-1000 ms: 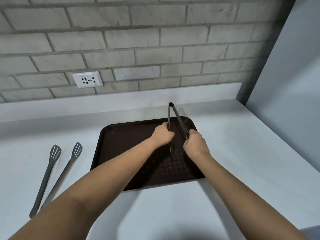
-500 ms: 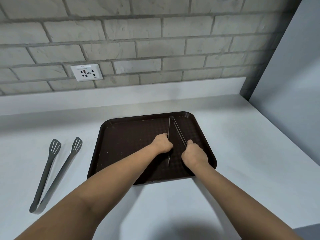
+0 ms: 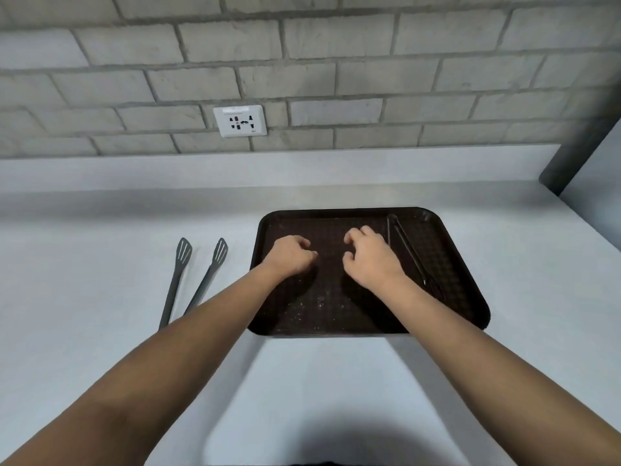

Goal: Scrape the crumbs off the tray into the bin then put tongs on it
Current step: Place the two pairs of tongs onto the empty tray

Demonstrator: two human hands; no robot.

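head view: tongs (image 3: 408, 252) on tray (image 3: 460, 264), just right of right grip (image 3: 368, 260); both grips released.

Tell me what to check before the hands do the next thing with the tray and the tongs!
1. Dark tongs lie on the tray: ok, along its right side.
2. Left hand holds nothing: ok, fingers loosely curled above the tray.
3. Right hand has let go of the tongs: ok, it is beside them and holds nothing.
4. Crumbs gone from the tray: not ok, pale specks show near its front edge.
5. Bin in reach: cannot tell, none is in view.
6. Grey slotted tongs out of the way: ok, on the counter left of the tray.
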